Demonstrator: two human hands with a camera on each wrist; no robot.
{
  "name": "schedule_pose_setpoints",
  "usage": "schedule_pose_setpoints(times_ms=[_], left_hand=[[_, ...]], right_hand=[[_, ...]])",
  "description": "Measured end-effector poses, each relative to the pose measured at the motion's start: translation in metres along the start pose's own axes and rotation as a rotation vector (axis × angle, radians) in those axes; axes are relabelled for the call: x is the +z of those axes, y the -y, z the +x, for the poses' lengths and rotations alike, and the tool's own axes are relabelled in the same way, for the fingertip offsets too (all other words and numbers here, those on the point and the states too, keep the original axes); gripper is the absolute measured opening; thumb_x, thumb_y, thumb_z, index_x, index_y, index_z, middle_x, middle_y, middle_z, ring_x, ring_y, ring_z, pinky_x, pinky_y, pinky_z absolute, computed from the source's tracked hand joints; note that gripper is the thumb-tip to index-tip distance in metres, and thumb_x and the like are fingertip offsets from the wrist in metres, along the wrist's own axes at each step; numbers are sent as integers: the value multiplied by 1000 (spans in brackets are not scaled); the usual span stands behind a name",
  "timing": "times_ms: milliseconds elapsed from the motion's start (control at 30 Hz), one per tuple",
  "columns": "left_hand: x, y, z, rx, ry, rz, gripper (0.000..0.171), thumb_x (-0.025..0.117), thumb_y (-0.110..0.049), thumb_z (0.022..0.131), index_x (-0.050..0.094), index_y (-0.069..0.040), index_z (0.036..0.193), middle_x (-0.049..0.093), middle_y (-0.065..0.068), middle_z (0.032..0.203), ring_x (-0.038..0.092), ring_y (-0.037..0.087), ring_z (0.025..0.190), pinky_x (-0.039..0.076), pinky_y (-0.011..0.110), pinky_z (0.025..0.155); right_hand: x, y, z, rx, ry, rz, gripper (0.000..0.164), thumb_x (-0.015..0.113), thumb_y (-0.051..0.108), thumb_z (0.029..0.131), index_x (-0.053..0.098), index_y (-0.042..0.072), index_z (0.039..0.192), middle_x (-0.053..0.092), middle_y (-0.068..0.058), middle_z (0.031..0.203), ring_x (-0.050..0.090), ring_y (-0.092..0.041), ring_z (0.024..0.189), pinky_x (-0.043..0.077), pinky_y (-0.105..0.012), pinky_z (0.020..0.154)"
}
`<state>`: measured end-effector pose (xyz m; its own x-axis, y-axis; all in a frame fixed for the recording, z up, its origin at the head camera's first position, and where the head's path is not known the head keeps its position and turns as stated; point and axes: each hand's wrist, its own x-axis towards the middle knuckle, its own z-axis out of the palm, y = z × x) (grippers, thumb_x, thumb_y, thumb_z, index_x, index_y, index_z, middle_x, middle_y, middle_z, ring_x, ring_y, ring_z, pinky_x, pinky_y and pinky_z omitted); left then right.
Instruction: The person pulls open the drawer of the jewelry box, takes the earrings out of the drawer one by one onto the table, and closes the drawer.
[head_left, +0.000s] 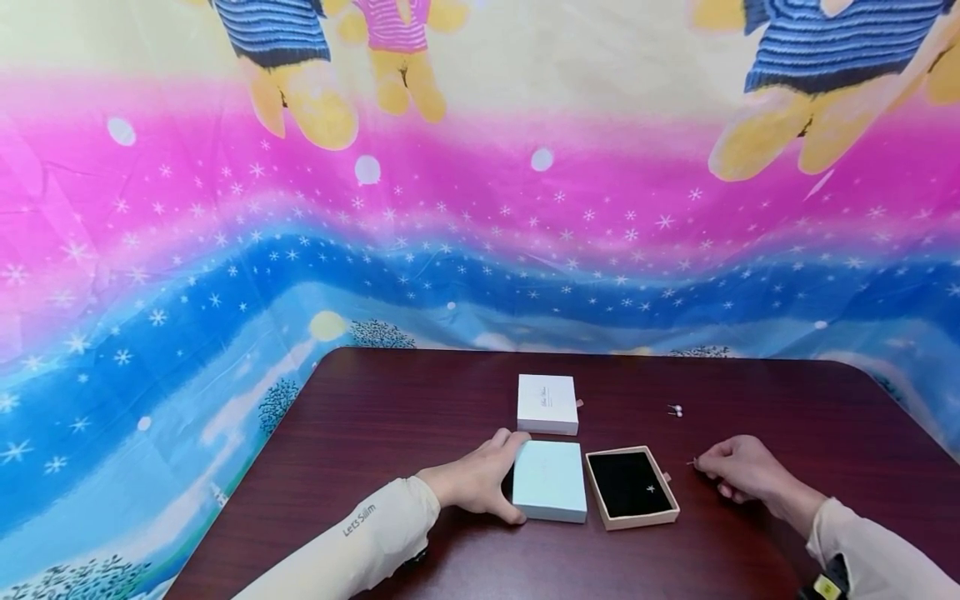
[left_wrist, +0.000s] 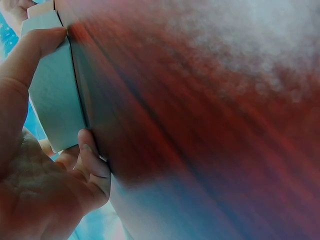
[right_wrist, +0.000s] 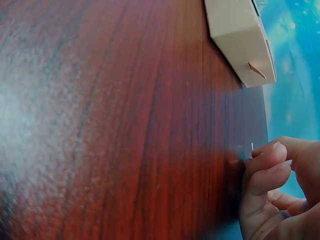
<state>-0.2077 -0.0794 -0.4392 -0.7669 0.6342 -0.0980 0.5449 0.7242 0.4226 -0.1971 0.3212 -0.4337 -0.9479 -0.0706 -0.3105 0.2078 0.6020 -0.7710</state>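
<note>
My left hand (head_left: pixel 480 475) holds a pale mint-green box (head_left: pixel 550 479) by its left side, thumb at the near corner and fingers at the far one. The left wrist view shows the thumb (left_wrist: pixel 47 40) and curled fingers at opposite ends of the box's side. To its right lies an open tray-like box (head_left: pixel 600 492) with a black lining, bearing a small star-shaped earring (head_left: pixel 651 489). Just right of that tray my right hand (head_left: pixel 746 471) pinches a tiny thin metal earring (right_wrist: pixel 252 147) between thumb and forefinger; most of it is hidden by the fingertips.
A white box (head_left: pixel 547 403) with printed lettering and a small ribbon tab stands behind the mint box. Farther back right lie small pearl earrings (head_left: pixel 677 411). The dark red-brown table (head_left: pixel 405 392) ends at a patterned cloth backdrop (head_left: pixel 480 275).
</note>
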Motion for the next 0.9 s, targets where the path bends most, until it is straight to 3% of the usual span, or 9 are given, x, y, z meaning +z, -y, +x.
schedule_pose_setpoints(times_ms=[900], left_hand=[[0,0,0,5,1,1,102,90,-37,69,32,-14,149,44,-2,122,47,9,107,44,22,98]], right_hand=[[4,1,-2,-20,-10,-23,15,60,12,91,67,-1,88,53,3,61,53,-7,51,47,-23,49]])
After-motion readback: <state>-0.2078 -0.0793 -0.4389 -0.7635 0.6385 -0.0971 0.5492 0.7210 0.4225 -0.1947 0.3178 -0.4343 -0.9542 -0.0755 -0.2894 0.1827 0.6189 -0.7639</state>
